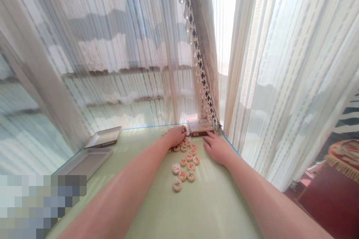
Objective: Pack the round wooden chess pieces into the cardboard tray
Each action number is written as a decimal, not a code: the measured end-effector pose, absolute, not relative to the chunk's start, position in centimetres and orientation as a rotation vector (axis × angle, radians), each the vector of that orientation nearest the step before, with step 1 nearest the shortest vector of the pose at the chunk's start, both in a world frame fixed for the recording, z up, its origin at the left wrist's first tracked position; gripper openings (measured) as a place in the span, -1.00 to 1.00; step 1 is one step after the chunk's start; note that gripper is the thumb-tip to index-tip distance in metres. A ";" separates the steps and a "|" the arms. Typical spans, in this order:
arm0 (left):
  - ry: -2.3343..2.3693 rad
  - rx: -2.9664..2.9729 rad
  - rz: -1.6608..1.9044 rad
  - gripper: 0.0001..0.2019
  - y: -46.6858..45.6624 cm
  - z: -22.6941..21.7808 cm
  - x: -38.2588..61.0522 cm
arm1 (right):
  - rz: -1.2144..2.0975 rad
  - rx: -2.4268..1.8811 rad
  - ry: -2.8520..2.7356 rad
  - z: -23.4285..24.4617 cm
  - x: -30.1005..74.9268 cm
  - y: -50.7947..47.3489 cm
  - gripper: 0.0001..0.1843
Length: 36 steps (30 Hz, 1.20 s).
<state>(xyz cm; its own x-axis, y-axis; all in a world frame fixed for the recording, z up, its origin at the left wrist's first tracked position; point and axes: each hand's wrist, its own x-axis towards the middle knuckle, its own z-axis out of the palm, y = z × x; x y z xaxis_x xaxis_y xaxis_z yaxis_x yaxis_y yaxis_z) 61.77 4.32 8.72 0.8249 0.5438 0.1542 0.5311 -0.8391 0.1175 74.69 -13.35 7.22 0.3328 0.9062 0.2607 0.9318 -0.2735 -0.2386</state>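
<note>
Several round wooden game discs (186, 164) with red or black characters lie loose on the pale green tabletop (196, 209). My left hand (176, 135) rests curled over the far end of that pile, fingers bent down on the discs. My right hand (216, 148) lies flat on the table just right of the discs, fingers stretched toward a small red-sided box (199, 127) at the far corner. What the left fingers enclose is hidden.
Two flat grey metal trays (103, 137) (86, 160) sit at the table's left edge. Sheer curtains (280, 63) hang close behind and to the right, with a beaded tieback (199, 71). A blue-edged table rim runs along the back. A red fringed cloth (340, 157) shows at lower right.
</note>
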 end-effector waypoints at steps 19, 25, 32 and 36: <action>0.949 2.502 0.711 -0.58 0.2 7.7 48.5 | 0.087 -2.053 -1.885 8.3 70.2 -13.9 -0.27; 0.928 2.154 0.991 -0.67 1.0 7.1 49.5 | 0.030 -2.041 -1.915 7.8 69.9 -12.8 -0.18; 1.179 1.757 1.166 -0.62 3.7 7.4 48.7 | 0.074 -2.000 -2.028 7.7 68.5 -12.5 -0.26; 1.141 1.776 1.158 -0.62 3.9 7.5 48.6 | 0.100 -1.960 -2.057 7.7 66.1 -11.3 -0.26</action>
